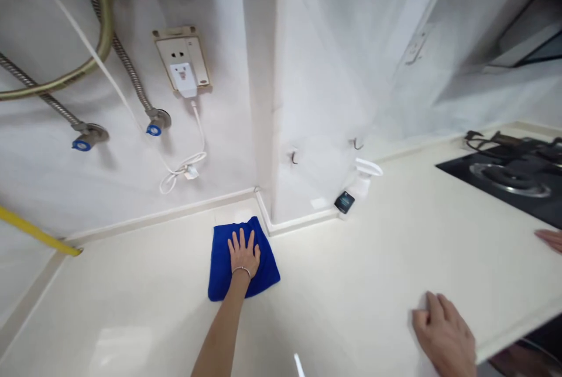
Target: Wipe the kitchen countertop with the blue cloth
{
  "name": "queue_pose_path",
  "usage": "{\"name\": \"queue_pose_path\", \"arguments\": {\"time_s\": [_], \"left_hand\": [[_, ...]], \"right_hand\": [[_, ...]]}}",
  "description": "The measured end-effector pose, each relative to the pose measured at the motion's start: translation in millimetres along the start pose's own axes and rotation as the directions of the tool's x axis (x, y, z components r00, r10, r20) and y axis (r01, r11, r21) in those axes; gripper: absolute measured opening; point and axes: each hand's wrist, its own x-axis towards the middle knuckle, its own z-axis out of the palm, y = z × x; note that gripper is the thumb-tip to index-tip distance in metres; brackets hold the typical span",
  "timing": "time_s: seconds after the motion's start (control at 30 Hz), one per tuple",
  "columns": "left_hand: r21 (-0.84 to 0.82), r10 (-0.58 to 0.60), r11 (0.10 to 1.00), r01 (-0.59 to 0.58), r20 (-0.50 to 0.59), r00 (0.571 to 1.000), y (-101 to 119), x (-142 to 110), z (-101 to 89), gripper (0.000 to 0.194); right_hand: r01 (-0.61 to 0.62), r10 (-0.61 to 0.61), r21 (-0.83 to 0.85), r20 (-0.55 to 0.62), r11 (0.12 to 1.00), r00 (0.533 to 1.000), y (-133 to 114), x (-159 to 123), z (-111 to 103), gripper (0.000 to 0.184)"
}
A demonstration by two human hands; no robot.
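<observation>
Directly beneath the left hand point(244, 258), a blue cloth point(220, 267) lies flat on the pale desk point(351, 289), just beside the foot of the jutting wall point(316, 113); roughly square, it shows no clear long axis. The left fingers point(242, 240) are spread open upon it, pointing away from the body, the forearm reaching in from below. Well apart, to the cloth's right, the right hand point(445, 333) sits near the desk's front edge, fingers bent together; with their undersides hidden, I cannot tell whether they grip anything.
</observation>
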Motion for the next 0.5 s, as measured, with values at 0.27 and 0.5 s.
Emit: {"name": "queue_pose_path", "arguments": {"time_s": [0.27,0.5], "left_hand": [[0.031,0.024,0.999,-0.025,0.052,0.998,20,-60,-8.9,0.054],[0.056,0.000,0.998,-0.003,0.063,0.998,47,-119,-17.9,0.054]], "right_hand": [[0.006,-0.006,0.002,-0.041,1.000,0.999,-7,-2,-8,0.054],[0.046,-0.044,0.023,-0.079,0.999,0.996,-2,-4,-4,0.054]]}}
